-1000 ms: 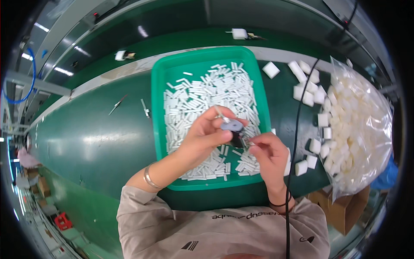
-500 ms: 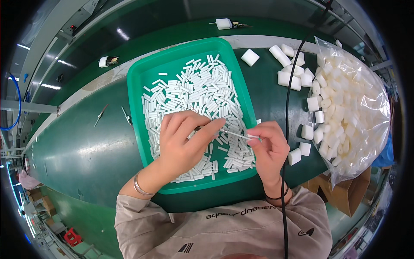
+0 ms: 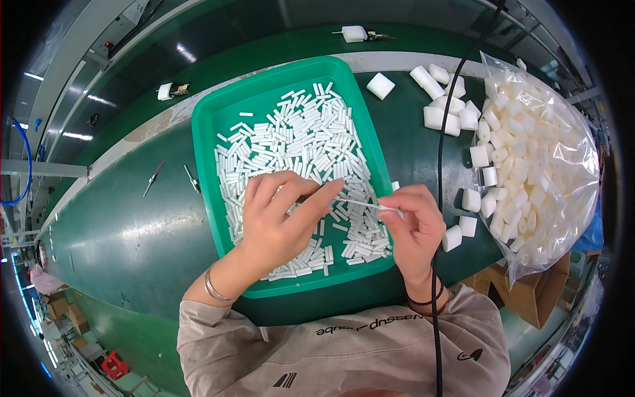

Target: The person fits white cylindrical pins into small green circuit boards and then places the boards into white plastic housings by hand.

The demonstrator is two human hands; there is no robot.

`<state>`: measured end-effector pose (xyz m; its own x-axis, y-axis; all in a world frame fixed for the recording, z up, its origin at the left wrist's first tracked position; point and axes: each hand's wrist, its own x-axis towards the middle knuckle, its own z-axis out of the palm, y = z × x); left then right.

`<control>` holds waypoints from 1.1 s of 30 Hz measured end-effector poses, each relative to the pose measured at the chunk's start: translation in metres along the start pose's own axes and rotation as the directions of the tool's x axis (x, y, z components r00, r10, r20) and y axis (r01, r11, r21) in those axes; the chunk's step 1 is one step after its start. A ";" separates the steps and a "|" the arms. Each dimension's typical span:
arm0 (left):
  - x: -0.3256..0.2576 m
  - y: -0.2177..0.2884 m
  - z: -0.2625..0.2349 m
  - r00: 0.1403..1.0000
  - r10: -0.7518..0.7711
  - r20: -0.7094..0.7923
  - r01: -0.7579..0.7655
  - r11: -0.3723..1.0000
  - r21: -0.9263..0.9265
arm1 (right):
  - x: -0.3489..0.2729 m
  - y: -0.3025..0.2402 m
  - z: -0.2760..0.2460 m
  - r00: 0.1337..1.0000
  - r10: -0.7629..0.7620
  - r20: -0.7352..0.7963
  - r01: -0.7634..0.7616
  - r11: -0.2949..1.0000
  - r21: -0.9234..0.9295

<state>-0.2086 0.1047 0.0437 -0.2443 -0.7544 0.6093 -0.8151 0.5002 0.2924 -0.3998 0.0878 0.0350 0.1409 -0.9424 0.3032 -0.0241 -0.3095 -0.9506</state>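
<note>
My left hand (image 3: 281, 212) is closed over the tray, pinching a thin, pale rod (image 3: 357, 202) between thumb and fingers. The rod points right, toward my right hand (image 3: 418, 228). The fingers of my right hand are pinched around a small white tube (image 3: 389, 208) at the rod's far end; whether the rod is inside the tube I cannot tell. Below both hands lies a green tray (image 3: 204, 145) with many loose white tubes (image 3: 297, 142) heaped in it. My left palm and fingers hide the rod's other end.
At the right a clear plastic bag (image 3: 542, 159) spills white foam blocks (image 3: 443, 119) onto the dark green table (image 3: 126, 212). A black cable (image 3: 441, 172) hangs across the view. Two thin parts (image 3: 192, 178) lie left of the tray. Foam-tipped assemblies (image 3: 355, 34) sit on the green belt behind.
The foam-tipped assemblies on the belt have shifted a little to the right. Both hands keep nearly the same pose and grip.
</note>
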 end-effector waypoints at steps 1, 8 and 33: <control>0.000 -0.001 0.000 1.000 0.005 0.023 -0.004 1.000 -0.023 | 0.001 -0.002 0.000 1.000 -0.026 -0.008 0.025 0.996 -0.086; 0.001 0.001 -0.008 0.667 -0.249 0.702 0.744 0.169 -0.647 | 0.007 0.000 -0.003 0.937 -0.223 0.269 0.304 0.901 -0.311; 0.000 0.005 -0.010 0.976 -0.083 0.203 0.201 0.708 -0.677 | -0.002 0.000 -0.003 0.987 -0.076 0.141 0.074 0.997 0.022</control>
<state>-0.2075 0.1114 0.0524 -0.2772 -0.8640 0.4203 -0.2706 0.4900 0.8287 -0.4030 0.0896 0.0345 0.2804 -0.8887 0.3627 0.0077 -0.3757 -0.9267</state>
